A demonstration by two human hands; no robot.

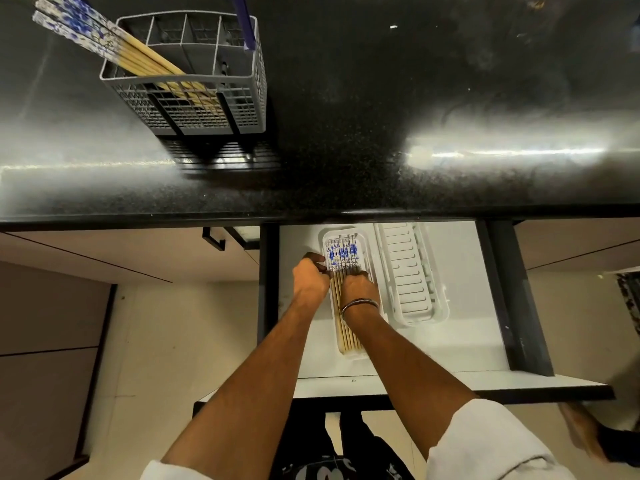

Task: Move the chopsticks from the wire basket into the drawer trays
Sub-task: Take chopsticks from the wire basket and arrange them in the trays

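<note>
- Far up and to the left of our hands, the wire basket stands on the dark counter. A bundle of chopsticks leans out of it, patterned ends up, so that share is yet to be moved.
- Our left hand reaches down into the open drawer, its curled fingers at the left edge of the narrow tray; we cannot tell whether it pinches a stick or only steadies the row.
- Between our hands lies a row of chopsticks already in the tray, blue patterned ends pointing away from us.
- Our right hand, with a bracelet on the wrist, rests close beside the left one, fingers bent over the sticks; a firm grip is not plain to us.
- Just right of our hands sits a second, ribbed tray with no chopsticks visible in it.
- We judge the task roughly halfway: one batch placed and being tidied, one batch left.
</note>
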